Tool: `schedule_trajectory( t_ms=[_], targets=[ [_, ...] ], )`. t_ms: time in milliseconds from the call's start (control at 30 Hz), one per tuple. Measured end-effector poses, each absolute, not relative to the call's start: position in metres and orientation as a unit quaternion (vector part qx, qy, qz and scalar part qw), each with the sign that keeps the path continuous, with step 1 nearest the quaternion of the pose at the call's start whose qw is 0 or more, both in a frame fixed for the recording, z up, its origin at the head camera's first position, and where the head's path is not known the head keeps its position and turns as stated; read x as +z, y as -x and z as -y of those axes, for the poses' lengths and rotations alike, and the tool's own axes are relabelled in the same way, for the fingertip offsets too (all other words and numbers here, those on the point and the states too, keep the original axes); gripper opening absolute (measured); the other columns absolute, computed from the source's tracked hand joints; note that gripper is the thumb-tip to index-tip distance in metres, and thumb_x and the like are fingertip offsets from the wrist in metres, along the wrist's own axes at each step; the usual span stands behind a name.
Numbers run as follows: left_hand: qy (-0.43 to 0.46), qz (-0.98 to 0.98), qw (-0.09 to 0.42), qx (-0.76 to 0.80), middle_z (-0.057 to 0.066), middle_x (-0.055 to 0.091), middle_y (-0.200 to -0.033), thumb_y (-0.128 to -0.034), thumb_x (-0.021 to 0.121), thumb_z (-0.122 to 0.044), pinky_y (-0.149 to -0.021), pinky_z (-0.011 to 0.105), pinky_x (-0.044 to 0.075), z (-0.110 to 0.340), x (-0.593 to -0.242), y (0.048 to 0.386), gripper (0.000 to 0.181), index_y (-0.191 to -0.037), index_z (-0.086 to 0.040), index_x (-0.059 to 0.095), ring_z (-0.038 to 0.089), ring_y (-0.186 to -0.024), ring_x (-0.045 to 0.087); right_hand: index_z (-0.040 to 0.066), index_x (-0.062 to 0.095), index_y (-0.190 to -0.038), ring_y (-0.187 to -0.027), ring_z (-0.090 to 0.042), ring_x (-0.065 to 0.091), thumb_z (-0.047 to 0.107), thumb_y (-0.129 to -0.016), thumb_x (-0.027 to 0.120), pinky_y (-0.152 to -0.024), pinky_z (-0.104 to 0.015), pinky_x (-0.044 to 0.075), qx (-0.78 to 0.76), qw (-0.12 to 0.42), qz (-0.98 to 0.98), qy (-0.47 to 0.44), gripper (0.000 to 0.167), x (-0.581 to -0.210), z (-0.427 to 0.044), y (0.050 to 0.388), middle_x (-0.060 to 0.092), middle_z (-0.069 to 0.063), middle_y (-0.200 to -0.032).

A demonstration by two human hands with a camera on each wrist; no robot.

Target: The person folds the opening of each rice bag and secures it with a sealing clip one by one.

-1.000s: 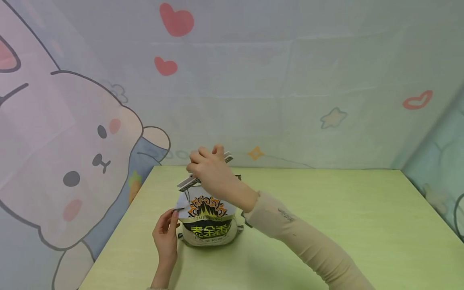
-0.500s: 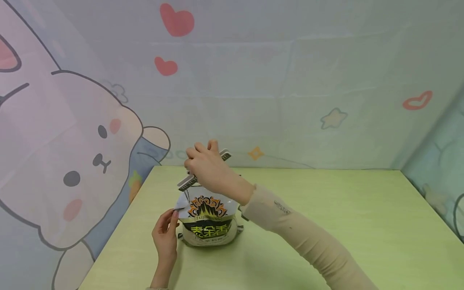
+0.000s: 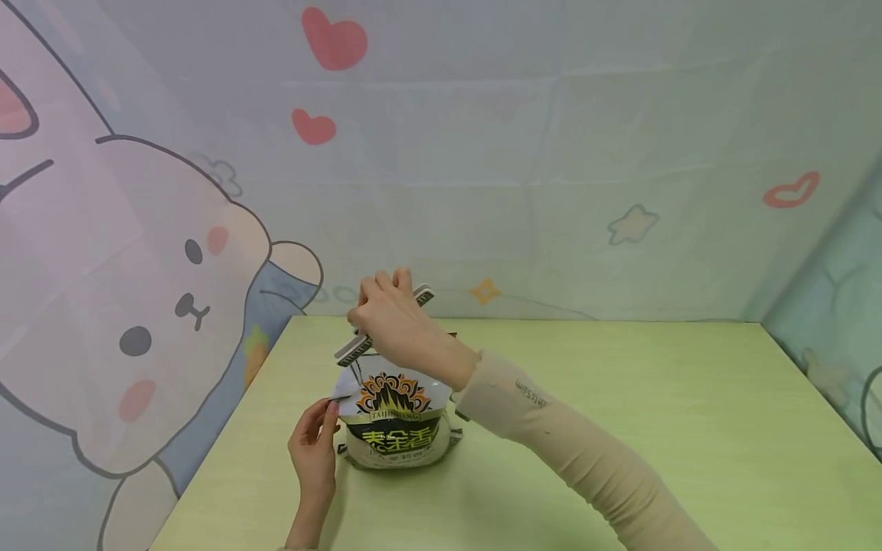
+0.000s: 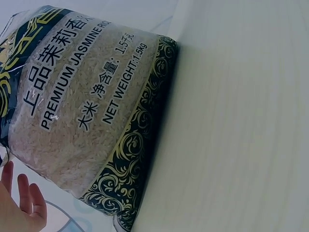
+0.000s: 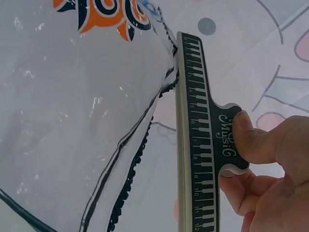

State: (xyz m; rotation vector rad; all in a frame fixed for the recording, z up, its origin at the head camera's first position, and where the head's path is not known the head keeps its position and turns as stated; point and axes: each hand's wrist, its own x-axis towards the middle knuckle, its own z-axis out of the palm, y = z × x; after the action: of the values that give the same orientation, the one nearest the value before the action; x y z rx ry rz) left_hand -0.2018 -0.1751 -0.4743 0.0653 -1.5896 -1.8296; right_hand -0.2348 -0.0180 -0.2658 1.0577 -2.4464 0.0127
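- My clip [image 5: 198, 125] shows black-and-white piano keys.
- My rice bag [image 3: 394, 405] is white above, with an orange-and-black motif, yellow characters and yellow scrolls on dark green.
- My sleeve [image 3: 586, 459] is beige, grey-lettered.
- My table [image 3: 620, 413] is yellow-green.

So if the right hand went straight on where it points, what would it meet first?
Likely the top edge of the rice bag, with the clip in the right hand leading; any gap is unclear.
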Motion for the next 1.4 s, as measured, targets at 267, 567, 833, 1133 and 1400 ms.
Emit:
schedule_trajectory(
  t_ms=[267,567,833,1133,1400],
  targets=[
    [-0.024,0.611,0.353,-0.708,-0.013,0.064,-0.081,-0.0833,0.059,-0.004,-0.058,0.014,0.046,0.175,-0.475,0.202,0.011,-0.093,0.001,0.063,-0.002,-0.071,0.057,0.028,0.069,-0.092,-0.077,-0.015,0.035,0.020,-0.088,0.054,-0.073,-0.034,0.016,-0.029,0.272,0.883,-0.382,0.017,-0.273,0.023,0.235,0.052,0.004,-0.088],
    [-0.033,0.607,0.340,-0.718,-0.012,0.064,-0.080,-0.0841,0.058,-0.004,-0.059,0.015,0.047,0.176,-0.474,0.200,0.010,-0.093,-0.003,0.064,-0.001,-0.071,0.058,0.026,0.066,-0.081,-0.075,-0.016,0.026,0.015,-0.091,0.049,-0.072,-0.035,0.014,-0.076,0.312,0.866,-0.383,0.023,-0.279,0.029,0.232,0.047,0.003,-0.083],
    [-0.042,0.611,0.326,-0.720,-0.013,0.065,-0.079,-0.0842,0.059,-0.006,-0.059,0.016,0.048,0.176,-0.472,0.201,0.013,-0.095,-0.002,0.063,-0.002,-0.071,0.058,0.028,0.067,-0.085,-0.076,-0.015,0.034,0.016,-0.091,0.050,-0.071,-0.035,0.016,-0.107,0.321,0.858,-0.385,0.022,-0.283,0.034,0.231,0.049,0.003,-0.086],
    [-0.050,0.606,0.312,-0.730,-0.012,0.065,-0.081,-0.0844,0.059,-0.008,-0.059,0.016,0.049,0.178,-0.470,0.199,0.018,-0.099,0.001,0.062,-0.001,-0.070,0.058,0.027,0.068,-0.087,-0.082,-0.016,0.041,0.018,-0.089,0.053,-0.072,-0.031,0.031,-0.113,0.323,0.853,-0.394,0.017,-0.288,0.038,0.229,0.051,0.002,-0.090],
    [-0.026,0.571,0.295,-0.766,-0.007,0.065,-0.088,-0.0892,0.052,-0.010,-0.061,0.019,0.051,0.180,-0.468,0.196,0.021,-0.102,0.006,0.059,0.003,-0.078,0.061,0.023,0.068,-0.091,-0.085,-0.016,0.042,0.016,-0.089,0.053,-0.073,-0.028,0.043,-0.111,0.297,0.854,-0.413,0.016,-0.289,0.041,0.228,0.052,0.000,-0.097]
  ],
)
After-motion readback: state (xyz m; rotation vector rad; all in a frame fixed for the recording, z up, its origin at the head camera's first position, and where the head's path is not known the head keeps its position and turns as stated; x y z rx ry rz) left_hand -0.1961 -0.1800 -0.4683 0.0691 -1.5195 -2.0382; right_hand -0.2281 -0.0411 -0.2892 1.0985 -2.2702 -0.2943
